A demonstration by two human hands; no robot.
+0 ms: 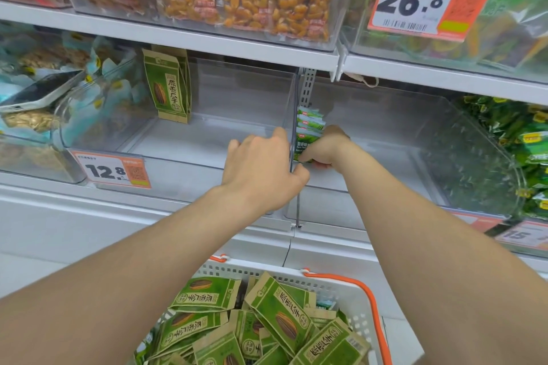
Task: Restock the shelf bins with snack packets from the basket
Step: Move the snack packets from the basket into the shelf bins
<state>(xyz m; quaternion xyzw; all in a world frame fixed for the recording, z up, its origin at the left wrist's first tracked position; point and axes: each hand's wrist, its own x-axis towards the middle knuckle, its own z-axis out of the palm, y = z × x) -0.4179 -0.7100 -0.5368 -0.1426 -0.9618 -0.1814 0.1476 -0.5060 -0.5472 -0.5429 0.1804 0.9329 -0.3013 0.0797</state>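
The left bin [207,139] was almost bare. Two upright seed packets [169,89] stood against its back-left corner, and the rest of its floor lay open up to the front lip. The right bin [385,163] was bare too, from its middle across to the far wall. The upper shelf [207,40] overhung both bins, so the only way in was through the open fronts.

The left hand [261,169] sat over the clear walls where the two bins met. Its fingers [280,135] curled down on the left-bin side and its thumb [299,175] lay on the other side, pinching the left bin's wall.

The right hand [326,145] was inside the right bin, hard against its left wall and near the front. Its fingers were clamped round a stack of small packets [308,130]. The stack stood on edge and leaned on the wall, with its upper packets fanning above the knuckles. The two hands were just beside each other, with only the walls between them.

Below, nearer the body, the basket [326,281] sat between the forearms, well apart from both hands. Its orange handle [372,302] lay over the right rim, and loose green packets [275,314] were heaped inside. A 12.8 tag [112,170] hung on the left bin's front.
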